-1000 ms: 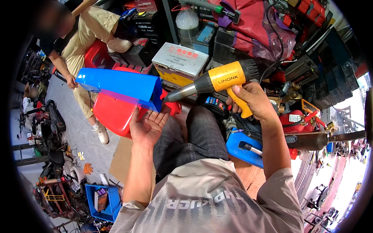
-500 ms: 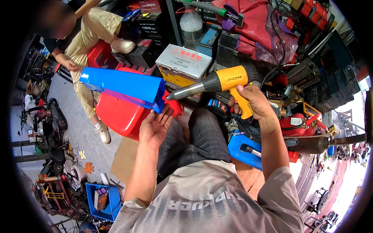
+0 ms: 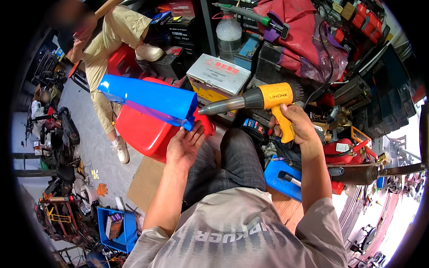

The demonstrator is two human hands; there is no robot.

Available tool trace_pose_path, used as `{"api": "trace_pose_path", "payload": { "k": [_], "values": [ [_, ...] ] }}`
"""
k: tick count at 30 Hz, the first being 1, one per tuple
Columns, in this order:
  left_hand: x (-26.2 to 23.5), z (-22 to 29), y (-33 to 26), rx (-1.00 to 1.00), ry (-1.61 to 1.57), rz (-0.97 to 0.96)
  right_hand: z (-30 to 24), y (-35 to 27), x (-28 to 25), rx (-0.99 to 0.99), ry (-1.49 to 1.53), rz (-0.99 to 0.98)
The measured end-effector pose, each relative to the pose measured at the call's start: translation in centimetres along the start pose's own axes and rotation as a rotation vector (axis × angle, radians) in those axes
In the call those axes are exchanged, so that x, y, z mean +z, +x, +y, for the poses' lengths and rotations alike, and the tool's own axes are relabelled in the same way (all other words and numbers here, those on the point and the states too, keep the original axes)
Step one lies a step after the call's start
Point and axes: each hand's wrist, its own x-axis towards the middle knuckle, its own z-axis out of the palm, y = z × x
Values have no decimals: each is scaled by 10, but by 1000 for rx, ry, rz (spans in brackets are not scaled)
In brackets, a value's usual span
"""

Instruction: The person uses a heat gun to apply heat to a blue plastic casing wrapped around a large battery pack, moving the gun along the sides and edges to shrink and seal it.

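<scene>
A blue heat-shrink sleeve (image 3: 147, 98) lies slantwise across a red plastic stool (image 3: 145, 138) in front of me. Its near right end has a loose, puckered flap. My left hand (image 3: 183, 147), palm up, has its thumb and fingertips at this flap, seemingly pinching the corner. In my right hand (image 3: 297, 125) is a yellow and black heat gun (image 3: 277, 95), gripped by its handle. The metal nozzle points left, close beside the sleeve's right end. What the sleeve encloses is hidden.
Another person in tan trousers (image 3: 120, 33) sits at the far left. A boxed battery (image 3: 219, 73) stands behind the nozzle. Beyond it is a clear spray bottle (image 3: 229, 33). A blue tray (image 3: 275, 176) and a red tank (image 3: 335, 152) lie at my right, cardboard (image 3: 145, 183) at my left.
The view has shifted slightly. My left fingertips have closed in on the sleeve's flap. The other person's hand has risen away from the sleeve's far end. The heat gun keeps nearly the same place.
</scene>
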Motion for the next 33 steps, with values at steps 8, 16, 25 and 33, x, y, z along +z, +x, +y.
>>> {"api": "trace_pose_path", "payload": {
  "k": [8,16,25,33],
  "values": [
    [1,-1,0,4,10,-13,5,2,-5,-54,48,-43],
    [4,-2,-1,11,10,-2,16,7,-5,-25,47,-22],
    [-2,-4,0,19,64,-11,26,10,-1,-23,59,-9],
    [-4,-7,3,41,73,-5,29,3,3,-56,13,15]
  ]
}}
